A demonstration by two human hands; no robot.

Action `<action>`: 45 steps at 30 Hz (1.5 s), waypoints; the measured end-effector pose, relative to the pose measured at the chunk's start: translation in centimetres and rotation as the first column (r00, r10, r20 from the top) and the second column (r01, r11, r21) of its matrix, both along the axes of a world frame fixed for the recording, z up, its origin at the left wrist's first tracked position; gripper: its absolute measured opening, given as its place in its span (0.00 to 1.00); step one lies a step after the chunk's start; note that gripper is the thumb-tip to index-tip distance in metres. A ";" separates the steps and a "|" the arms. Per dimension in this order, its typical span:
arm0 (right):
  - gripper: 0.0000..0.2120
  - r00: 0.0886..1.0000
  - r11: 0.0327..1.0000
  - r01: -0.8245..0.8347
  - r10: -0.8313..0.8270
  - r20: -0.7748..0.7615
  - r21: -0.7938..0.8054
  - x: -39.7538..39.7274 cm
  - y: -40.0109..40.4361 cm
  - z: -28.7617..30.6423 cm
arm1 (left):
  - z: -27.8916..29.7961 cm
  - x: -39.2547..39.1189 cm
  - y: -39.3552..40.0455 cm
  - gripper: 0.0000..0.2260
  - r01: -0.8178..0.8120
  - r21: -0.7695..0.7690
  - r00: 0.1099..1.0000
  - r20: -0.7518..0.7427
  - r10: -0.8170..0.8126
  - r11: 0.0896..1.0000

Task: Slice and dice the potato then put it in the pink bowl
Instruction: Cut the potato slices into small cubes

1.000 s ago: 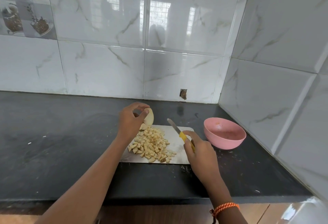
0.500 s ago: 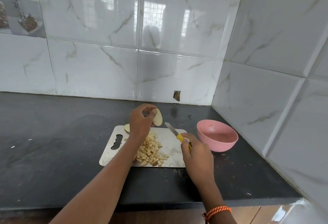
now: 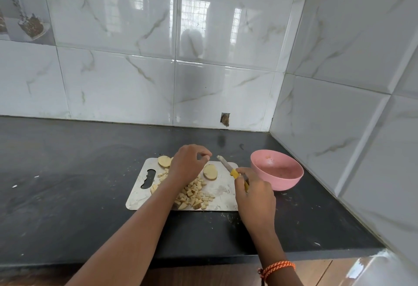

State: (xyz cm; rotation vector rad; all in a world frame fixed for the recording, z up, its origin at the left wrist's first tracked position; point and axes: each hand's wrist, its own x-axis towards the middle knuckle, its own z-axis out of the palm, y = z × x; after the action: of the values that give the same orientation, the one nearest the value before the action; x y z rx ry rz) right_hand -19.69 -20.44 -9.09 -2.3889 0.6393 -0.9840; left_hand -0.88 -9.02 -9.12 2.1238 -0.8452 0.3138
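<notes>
Two potato slices now lie flat on our steel cutting board (image 3: 222,195): one (image 3: 210,172) at the board's 1 o'clock, released since half a second ago, another (image 3: 164,161) at 11. Our left hand (image 3: 188,165) hovers above, fingers loosely curled, empty. Our right hand (image 3: 254,194) grips the yellow-handled knife (image 3: 229,169). Diced potato (image 3: 194,195) sits mid-board; the pink bowl (image 3: 277,172) stands at 3 o'clock.

Both bare forearms reach forward. The left hand (image 3: 187,166) hovers with fingers loosely curled, thumb and forefinger nearly meeting, holding nothing. The right hand (image 3: 254,197), a braided orange thread bracelet (image 3: 277,268) on its wrist, grips a yellow-handled steel knife (image 3: 233,172).
</notes>
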 end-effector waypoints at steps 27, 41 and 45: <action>0.14 0.986 0.984 -0.164 0.162 0.036 0.066 -0.3 0.0 -0.3 | 1.4 0.9 4.1 0.09 -0.150 -0.173 0.986 -0.103 0.134 0.973; 0.16 0.977 0.977 -0.039 -0.006 -0.211 -0.210 -0.4 1.0 0.6 | -0.2 -1.0 0.7 0.15 -0.038 0.446 0.985 0.168 -0.042 0.894; 0.16 0.977 0.981 -0.045 0.003 -0.214 -0.191 -0.3 1.0 0.6 | 0.0 -1.4 0.7 0.18 -0.052 0.485 0.984 0.173 -0.038 0.873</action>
State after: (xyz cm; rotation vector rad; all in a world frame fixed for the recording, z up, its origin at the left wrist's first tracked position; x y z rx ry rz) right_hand -20.03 -19.48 -8.45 -2.6949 0.6121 -0.8193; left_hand -2.27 -8.34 -9.09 2.5976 -1.1130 0.3206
